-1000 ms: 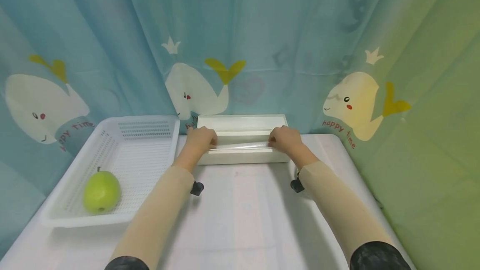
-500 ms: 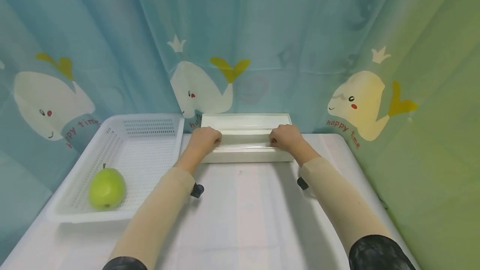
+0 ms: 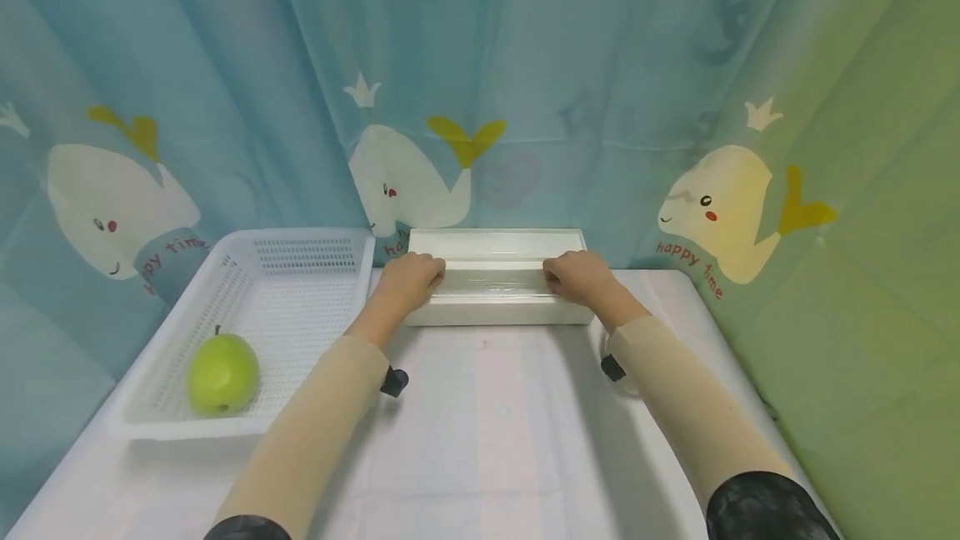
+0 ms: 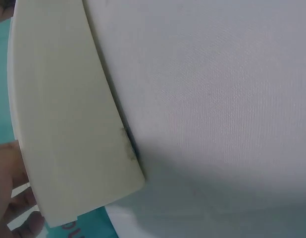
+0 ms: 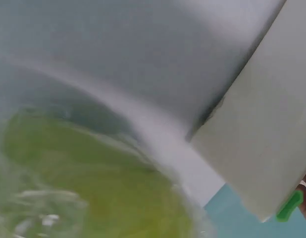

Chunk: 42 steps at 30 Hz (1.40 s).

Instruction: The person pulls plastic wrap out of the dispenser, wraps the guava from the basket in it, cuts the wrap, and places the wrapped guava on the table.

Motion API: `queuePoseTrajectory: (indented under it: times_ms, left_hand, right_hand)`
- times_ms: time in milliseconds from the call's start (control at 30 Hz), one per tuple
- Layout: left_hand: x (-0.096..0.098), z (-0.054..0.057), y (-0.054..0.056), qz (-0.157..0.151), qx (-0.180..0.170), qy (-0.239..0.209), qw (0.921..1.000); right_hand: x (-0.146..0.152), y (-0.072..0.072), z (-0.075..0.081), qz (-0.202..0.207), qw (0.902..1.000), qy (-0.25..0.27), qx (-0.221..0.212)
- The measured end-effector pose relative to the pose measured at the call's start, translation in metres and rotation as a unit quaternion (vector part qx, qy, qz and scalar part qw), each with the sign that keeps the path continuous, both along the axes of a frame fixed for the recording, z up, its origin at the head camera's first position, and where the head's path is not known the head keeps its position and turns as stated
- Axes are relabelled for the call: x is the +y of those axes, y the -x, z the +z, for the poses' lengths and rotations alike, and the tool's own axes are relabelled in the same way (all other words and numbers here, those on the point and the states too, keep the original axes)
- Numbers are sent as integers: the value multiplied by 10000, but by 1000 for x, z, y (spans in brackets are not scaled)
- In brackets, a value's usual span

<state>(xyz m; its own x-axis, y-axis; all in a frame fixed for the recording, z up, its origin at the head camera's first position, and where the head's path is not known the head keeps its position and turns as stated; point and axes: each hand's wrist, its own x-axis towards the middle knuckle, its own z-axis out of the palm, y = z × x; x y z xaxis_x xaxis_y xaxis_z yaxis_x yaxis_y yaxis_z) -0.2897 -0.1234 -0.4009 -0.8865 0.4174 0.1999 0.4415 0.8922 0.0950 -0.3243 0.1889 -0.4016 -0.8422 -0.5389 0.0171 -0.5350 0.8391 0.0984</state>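
Left hand [image 3: 408,280] and right hand [image 3: 579,277] are meeting a long white box [image 3: 498,312] at mid-frame. White cloth is covering the worktop [image 3: 498,440]; a white basket [image 3: 307,298] is sitting at left. Smooth and glossy, the box is lying with its lid [image 3: 497,242] raised. Clear film [image 3: 495,282], faintly creased, is spanning its opening. A green fruit [image 3: 222,374] is resting inside the basket. Both hands are pinching the film between curled fingers.
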Motion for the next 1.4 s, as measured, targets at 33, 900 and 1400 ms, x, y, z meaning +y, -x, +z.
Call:
queuePoseTrajectory:
  times_ms: [33,900,1400]
  left_hand:
    - [0,1,-1,-14,11,38,10000]
    - [-8,4,-2,30,-242,-695,9973]
    - [-17,15,-4,28,108,-1276,9918]
  right_hand:
    - [3,-1,-1,-1,10000,68,46]
    - [16,-11,1,-275,9964,802,58]
    - [20,-16,21,-499,9941,890,363]
